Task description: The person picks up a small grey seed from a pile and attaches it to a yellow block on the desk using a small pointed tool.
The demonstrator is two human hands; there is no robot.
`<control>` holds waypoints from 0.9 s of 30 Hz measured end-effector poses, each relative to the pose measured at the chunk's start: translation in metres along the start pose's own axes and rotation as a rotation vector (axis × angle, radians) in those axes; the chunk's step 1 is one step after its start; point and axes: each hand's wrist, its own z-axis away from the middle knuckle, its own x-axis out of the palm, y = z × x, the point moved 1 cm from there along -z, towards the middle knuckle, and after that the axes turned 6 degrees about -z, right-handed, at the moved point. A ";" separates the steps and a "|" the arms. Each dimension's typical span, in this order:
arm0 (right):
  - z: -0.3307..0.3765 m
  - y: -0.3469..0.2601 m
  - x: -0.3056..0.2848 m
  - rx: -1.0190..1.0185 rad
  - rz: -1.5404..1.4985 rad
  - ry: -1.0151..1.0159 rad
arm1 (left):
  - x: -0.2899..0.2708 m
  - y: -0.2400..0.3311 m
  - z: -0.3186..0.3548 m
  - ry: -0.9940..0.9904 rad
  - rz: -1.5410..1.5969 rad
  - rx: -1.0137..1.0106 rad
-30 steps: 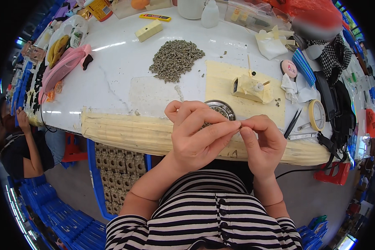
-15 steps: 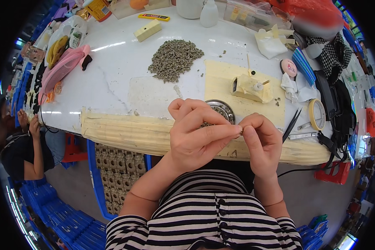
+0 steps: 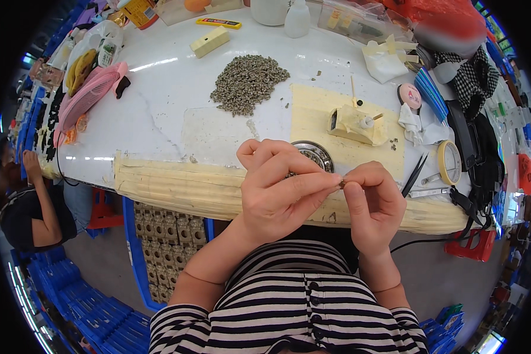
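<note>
Above the taped front edge of the table, my left hand (image 3: 283, 192) and my right hand (image 3: 373, 203) meet fingertip to fingertip. Between them is a tiny metal part (image 3: 341, 184), pinched by thumb and index finger of each hand; its shape is too small to make out. Partly hidden behind my left hand stands a round metal dish (image 3: 327, 154) with small metal pieces in it. Farther back lies a heap of small grey metal parts (image 3: 248, 85) on the white tabletop.
A tape-wrapped block (image 3: 357, 125) with a stick stands on yellow paper at right. Black tweezers (image 3: 416, 175) and a tape roll (image 3: 449, 162) lie beyond my right hand. A blue crate (image 3: 137, 253) of metal parts sits below the table. Another person's arm (image 3: 41, 200) is at far left.
My right hand has turned slightly and shifted a little to the right, fingertips still at the small part. My left hand is nearly still. The other person's hands have moved at far left.
</note>
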 end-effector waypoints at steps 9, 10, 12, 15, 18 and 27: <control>-0.002 -0.005 0.006 0.186 -0.166 -0.007 | 0.000 -0.001 -0.001 -0.015 0.050 -0.005; -0.002 -0.005 0.006 0.210 -0.194 -0.012 | 0.000 -0.001 -0.001 -0.017 0.053 -0.006; -0.003 -0.005 0.005 0.228 -0.214 -0.031 | -0.001 -0.001 -0.001 -0.021 0.052 -0.006; -0.003 -0.007 0.005 0.246 -0.241 -0.044 | -0.001 -0.001 -0.001 -0.025 0.057 -0.007; -0.003 -0.007 0.005 0.250 -0.248 -0.049 | -0.001 -0.001 -0.001 -0.029 0.065 -0.010; -0.004 -0.001 0.003 -0.065 0.121 0.033 | 0.000 -0.001 0.001 0.010 -0.024 0.008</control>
